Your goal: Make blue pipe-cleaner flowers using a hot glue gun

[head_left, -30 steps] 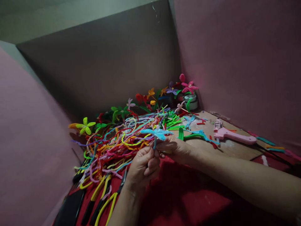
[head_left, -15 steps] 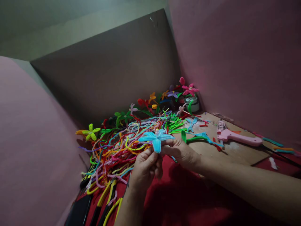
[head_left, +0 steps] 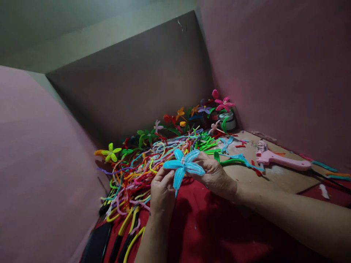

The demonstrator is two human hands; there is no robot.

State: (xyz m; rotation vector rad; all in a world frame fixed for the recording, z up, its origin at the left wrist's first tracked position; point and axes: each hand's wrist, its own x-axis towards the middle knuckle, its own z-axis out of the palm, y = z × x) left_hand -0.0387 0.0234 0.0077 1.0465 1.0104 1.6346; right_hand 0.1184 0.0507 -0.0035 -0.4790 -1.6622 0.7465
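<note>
A light-blue pipe-cleaner flower with several petals and a pale centre faces me, held up between both hands. My left hand is closed, thumb and fingers pinching it from the lower left. On the other side my right hand grips it at the right-hand petals, its fingertips partly hidden behind them. Behind the flower spreads a heap of loose pipe cleaners in many colours. To the right of my right hand lies a green and blue pipe-cleaner piece.
A pink glue gun rests on a brown board at right. Finished pipe-cleaner flowers line the back wall. Yellow-and-black pliers and a dark flat object lie at lower left on the red cloth.
The blue flower has tilted so its face and centre now show toward me. My hands have shifted their hold on it slightly; the view has moved a little.
</note>
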